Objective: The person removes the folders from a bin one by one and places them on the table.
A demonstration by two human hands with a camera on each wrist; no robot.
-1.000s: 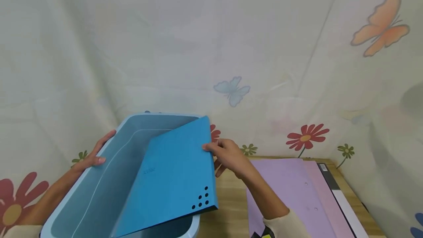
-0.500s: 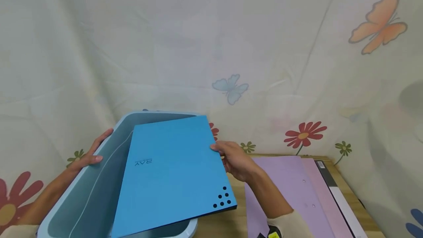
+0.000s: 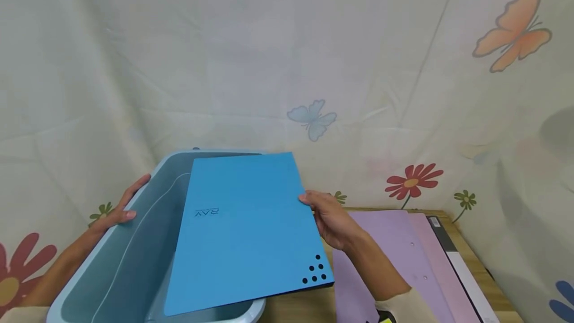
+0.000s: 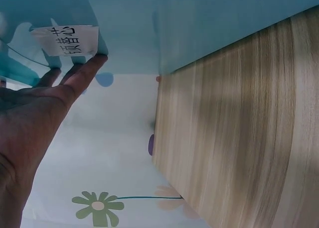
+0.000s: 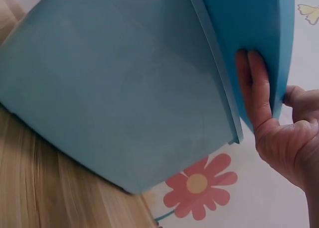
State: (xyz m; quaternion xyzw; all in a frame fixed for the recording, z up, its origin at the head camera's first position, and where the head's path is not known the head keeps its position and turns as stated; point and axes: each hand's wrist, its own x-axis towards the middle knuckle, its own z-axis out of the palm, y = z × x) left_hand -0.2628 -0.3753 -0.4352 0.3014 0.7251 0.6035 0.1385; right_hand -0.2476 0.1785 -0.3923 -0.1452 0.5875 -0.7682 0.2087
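My right hand point(image 3: 331, 221) pinches the right edge of a blue folder point(image 3: 242, 238), thumb on the cover and fingers beneath, as the right wrist view point(image 5: 279, 133) shows. The folder slants over the right side of a light blue plastic bin point(image 3: 80, 283), covering much of its opening. Dark lettering and several black dots mark its cover. My left hand point(image 3: 112, 216) holds the bin's left rim, thumb inside the wall. In the left wrist view, its fingers point(image 4: 84, 76) lie along the outer wall, by a white paper label point(image 4: 67, 40).
Right of the bin, a purple folder point(image 3: 381, 263), a pink folder point(image 3: 441, 268) and a black-and-white folder point(image 3: 466, 273) lie on the wooden table point(image 3: 305, 308). A printed curtain point(image 3: 224, 64) with flowers and butterflies hangs close behind.
The blue folder has risen out of the bin and shifted right, its cover turning flatter and facing up. My right hand has moved right with it; my left hand stays on the rim.
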